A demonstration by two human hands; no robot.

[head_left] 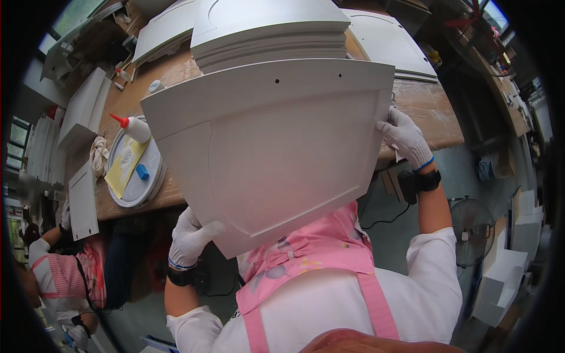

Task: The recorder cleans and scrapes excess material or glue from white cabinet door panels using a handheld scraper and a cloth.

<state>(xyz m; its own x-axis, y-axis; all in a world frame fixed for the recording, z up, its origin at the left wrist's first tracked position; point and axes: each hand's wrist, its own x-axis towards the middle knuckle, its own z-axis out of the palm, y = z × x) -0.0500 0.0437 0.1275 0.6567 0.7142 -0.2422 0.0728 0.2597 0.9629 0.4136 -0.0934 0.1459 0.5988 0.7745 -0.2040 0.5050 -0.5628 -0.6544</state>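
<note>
A large white panel [288, 153] is held up in front of me, tilted, with two small dark holes near its far edge and a curved line on its left part. My left hand [193, 236], in a white knit glove, grips its near left corner with the thumb on top. On the right edge my gloved right hand [406, 136] is closed, its thumb over the face and the other fingers mostly hidden behind. Just beyond the panel rises a stack of similar white panels [268, 35] on the brown worktable [429, 112].
Left of the panel stands a round white tub [154, 176] bearing a red-tipped squeeze bottle [137, 129], a yellow sheet [125, 173] and a blue block [142, 172]. More panels [391, 41] lie at the far right. A co-worker [67, 273] holds another panel at left. A fan [471, 232] stands at right.
</note>
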